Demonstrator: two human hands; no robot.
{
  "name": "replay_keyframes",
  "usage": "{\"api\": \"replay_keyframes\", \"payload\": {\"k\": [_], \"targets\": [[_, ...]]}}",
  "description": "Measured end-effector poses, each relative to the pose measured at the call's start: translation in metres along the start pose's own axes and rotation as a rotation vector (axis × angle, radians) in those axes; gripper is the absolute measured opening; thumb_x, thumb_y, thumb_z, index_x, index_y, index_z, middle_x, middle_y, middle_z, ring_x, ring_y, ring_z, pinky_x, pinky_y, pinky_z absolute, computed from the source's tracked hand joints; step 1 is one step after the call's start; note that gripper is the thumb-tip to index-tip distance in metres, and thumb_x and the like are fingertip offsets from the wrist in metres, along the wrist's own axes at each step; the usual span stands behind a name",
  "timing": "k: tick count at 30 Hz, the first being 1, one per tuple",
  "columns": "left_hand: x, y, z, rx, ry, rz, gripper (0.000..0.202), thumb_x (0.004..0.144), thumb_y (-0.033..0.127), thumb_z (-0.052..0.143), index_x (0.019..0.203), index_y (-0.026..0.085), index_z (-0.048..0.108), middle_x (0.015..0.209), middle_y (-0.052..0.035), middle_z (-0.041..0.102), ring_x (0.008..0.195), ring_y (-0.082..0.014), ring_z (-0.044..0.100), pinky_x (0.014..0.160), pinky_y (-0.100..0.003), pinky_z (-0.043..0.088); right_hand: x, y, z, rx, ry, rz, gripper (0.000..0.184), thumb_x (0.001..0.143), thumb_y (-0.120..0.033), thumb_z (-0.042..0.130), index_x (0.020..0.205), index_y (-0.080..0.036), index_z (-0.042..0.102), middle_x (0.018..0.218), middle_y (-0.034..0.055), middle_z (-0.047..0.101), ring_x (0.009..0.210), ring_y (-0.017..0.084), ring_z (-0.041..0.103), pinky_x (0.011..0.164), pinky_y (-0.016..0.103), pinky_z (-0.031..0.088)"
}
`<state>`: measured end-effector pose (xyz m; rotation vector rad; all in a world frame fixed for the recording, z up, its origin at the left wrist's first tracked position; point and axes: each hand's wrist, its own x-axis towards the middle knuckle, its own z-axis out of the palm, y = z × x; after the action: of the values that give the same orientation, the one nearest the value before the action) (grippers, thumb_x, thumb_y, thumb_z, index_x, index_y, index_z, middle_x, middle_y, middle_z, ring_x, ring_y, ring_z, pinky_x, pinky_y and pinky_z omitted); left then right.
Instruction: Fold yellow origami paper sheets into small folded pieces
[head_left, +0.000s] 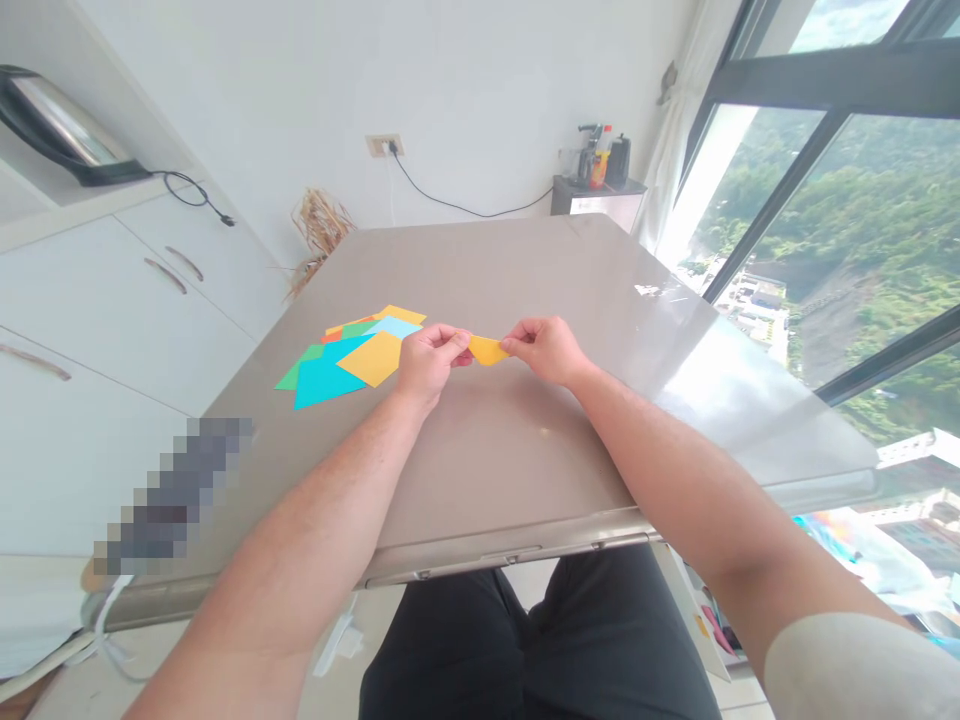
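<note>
Between my two hands is a small folded piece of yellow paper [488, 350], held just above the table. My left hand [433, 362] pinches its left end between thumb and fingers. The right end is pinched by my right hand [546, 348]. To the left of my left hand lies a spread of coloured paper sheets, with a yellow sheet [373, 360] nearest, overlapping a turquoise sheet [324, 372]. Light blue, green and orange sheets show behind them.
The brown-grey table [495, 450] has its front edge close to my lap. White scraps [652, 291] lie at its right side. A small cabinet [607, 200] with bottles stands beyond the far end. A kettle [71, 125] sits on the left counter; a window is on the right.
</note>
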<state>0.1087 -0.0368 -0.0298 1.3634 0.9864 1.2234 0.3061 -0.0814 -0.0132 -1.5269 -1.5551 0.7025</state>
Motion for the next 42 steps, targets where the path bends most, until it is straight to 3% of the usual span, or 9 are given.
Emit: {"api": "replay_keyframes", "payload": {"k": [6, 17, 23, 28, 33, 42], "targets": [[0.001, 0.004, -0.001, -0.053, 0.047, 0.008, 0.029, 0.067, 0.039, 0.083, 0.077, 0.017, 0.067, 0.081, -0.0025, 0.071, 0.082, -0.019, 0.072, 0.08, -0.039, 0.063, 0.0, 0.003, 0.004, -0.004, -0.024, 0.0, 0.02, 0.078, -0.041, 0.073, 0.075, -0.022, 0.071, 0.072, 0.0009, 0.066, 0.063, 0.014, 0.052, 0.058, 0.03, 0.04], [0.005, -0.005, -0.002, -0.014, 0.075, 0.071, 0.031, 0.077, 0.044, 0.08, 0.087, 0.016, 0.069, 0.082, -0.0047, 0.074, 0.077, -0.0201, 0.074, 0.075, -0.038, 0.063, -0.004, -0.007, 0.0, -0.031, -0.068, 0.023, 0.017, 0.08, -0.035, 0.067, 0.072, -0.02, 0.069, 0.069, -0.0012, 0.065, 0.059, 0.012, 0.052, 0.057, 0.028, 0.039], [-0.002, 0.001, 0.005, 0.079, 0.103, -0.092, 0.037, 0.085, 0.05, 0.076, 0.097, 0.015, 0.071, 0.086, -0.0103, 0.075, 0.077, -0.0236, 0.076, 0.069, -0.037, 0.062, -0.004, 0.0, 0.01, -0.125, 0.164, -0.096, 0.016, 0.083, -0.031, 0.062, 0.071, -0.021, 0.066, 0.066, -0.0014, 0.064, 0.062, 0.013, 0.053, 0.061, 0.028, 0.04], [-0.009, 0.004, 0.013, -0.085, -0.039, -0.096, 0.047, 0.08, 0.045, 0.082, 0.115, 0.016, 0.069, 0.105, -0.0117, 0.076, 0.084, -0.0244, 0.077, 0.083, -0.044, 0.063, -0.003, 0.006, 0.02, -0.241, 0.24, -0.255, 0.017, 0.083, -0.023, 0.059, 0.067, -0.021, 0.064, 0.067, -0.0003, 0.065, 0.066, 0.014, 0.055, 0.065, 0.029, 0.04], [-0.01, 0.003, 0.015, -0.146, -0.064, -0.043, 0.05, 0.071, 0.034, 0.089, 0.114, 0.018, 0.071, 0.105, -0.0079, 0.075, 0.089, -0.0228, 0.075, 0.09, -0.047, 0.062, -0.006, 0.007, 0.023, -0.145, 0.116, -0.358, 0.013, 0.085, -0.026, 0.063, 0.074, -0.022, 0.07, 0.075, 0.0009, 0.07, 0.074, 0.016, 0.062, 0.07, 0.03, 0.045], [-0.009, 0.002, 0.011, -0.065, -0.164, -0.033, 0.048, 0.07, 0.034, 0.089, 0.114, 0.019, 0.074, 0.107, -0.0101, 0.076, 0.099, -0.0271, 0.073, 0.088, -0.049, 0.063, -0.009, 0.003, 0.014, 0.09, -0.043, -0.164, 0.016, 0.083, -0.038, 0.073, 0.077, -0.023, 0.073, 0.08, 0.0018, 0.075, 0.074, 0.017, 0.065, 0.068, 0.031, 0.049]]}}
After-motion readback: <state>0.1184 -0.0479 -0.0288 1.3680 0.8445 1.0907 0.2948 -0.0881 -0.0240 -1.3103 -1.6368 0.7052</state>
